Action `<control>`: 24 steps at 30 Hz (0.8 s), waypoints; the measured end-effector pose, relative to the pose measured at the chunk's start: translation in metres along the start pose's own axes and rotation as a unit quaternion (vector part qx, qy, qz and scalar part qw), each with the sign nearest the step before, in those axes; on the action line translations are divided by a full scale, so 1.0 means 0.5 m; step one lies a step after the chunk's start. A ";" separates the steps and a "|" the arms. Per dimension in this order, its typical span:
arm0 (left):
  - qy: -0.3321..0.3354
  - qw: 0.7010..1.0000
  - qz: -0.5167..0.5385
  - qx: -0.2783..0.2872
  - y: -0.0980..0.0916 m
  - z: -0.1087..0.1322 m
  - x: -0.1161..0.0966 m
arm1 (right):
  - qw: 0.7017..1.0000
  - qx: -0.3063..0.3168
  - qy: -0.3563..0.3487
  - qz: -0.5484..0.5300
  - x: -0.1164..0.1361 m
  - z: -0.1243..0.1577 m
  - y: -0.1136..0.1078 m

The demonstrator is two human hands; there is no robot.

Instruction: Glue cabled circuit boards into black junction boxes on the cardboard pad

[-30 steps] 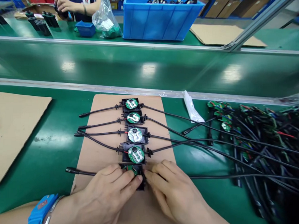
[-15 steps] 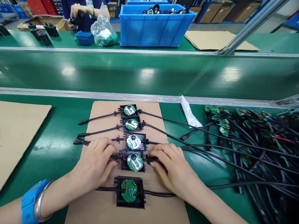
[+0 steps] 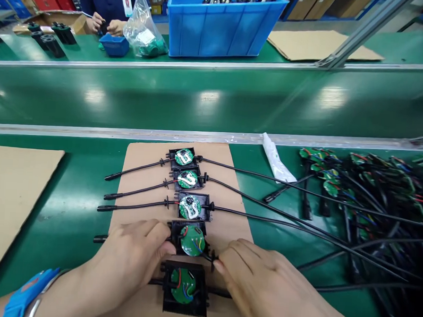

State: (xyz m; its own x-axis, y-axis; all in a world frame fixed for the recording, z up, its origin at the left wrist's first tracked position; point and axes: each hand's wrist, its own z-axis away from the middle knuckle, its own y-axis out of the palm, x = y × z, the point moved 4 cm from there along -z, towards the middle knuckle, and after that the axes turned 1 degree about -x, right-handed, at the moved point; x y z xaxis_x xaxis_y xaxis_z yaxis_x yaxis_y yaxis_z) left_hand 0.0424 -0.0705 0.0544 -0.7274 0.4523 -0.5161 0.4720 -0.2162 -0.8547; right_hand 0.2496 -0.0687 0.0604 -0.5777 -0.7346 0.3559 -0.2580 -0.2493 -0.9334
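Several black plastic housings lie in a column on a cardboard sheet (image 3: 133, 164). My left hand (image 3: 139, 251) is closed on the left cable of the fourth housing (image 3: 174, 230), its fingertips at the housing's edge. My right hand (image 3: 258, 274) pinches the right black cable (image 3: 208, 256) beside its grommet. Between them a round green circuit board (image 3: 193, 240), wired side up, sits over that housing. The three farther boards, such as the third (image 3: 190, 207), carry white paste. The nearest housing (image 3: 185, 308) holds a green board (image 3: 182, 284) with coloured wires showing.
A pile of cables with boards (image 3: 379, 200) covers the right side. A white tube (image 3: 277, 159) lies beyond the cardboard. Another cardboard sheet (image 3: 14, 190) is at left. Across the divider are a blue bin (image 3: 218, 29), a plastic bag (image 3: 145, 36) and a co-worker's hands (image 3: 114, 26).
The fourth housing's board has turned from its white-pasted face to its wired green face. Both my hands have come nearer, and the view has shifted. The co-worker's hands have lowered.
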 end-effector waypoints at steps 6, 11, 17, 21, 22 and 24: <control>-0.006 1.000 -0.013 0.014 0.013 -0.009 0.004 | 0.999 0.013 0.032 -0.005 -0.014 -0.035 0.003; -0.047 0.998 0.039 0.024 0.009 -0.001 0.018 | 0.998 0.045 0.031 -0.011 -0.015 -0.056 -0.003; -0.029 0.996 0.087 0.004 -0.005 -0.011 0.031 | 0.999 0.036 0.017 0.005 -0.009 -0.071 0.016; 0.019 0.999 -0.006 -0.027 -0.008 -0.014 0.019 | 0.999 0.026 0.025 0.008 -0.002 -0.076 0.020; 0.036 0.998 -0.035 -0.038 -0.009 -0.014 0.012 | 0.999 0.024 0.026 0.010 0.000 -0.076 0.021; 0.058 0.995 -0.066 -0.051 -0.012 -0.014 0.001 | 0.999 0.023 0.029 0.015 0.002 -0.075 0.024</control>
State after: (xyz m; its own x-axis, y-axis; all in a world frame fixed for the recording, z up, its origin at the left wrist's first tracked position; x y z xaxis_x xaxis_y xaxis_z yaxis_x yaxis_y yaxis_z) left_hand 0.0426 -0.0629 0.0599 -0.7266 0.5695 -0.3842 0.4281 -0.0622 -0.9016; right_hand 0.2169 -0.0488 0.0513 -0.6287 -0.7050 0.3281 -0.2051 -0.2567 -0.9445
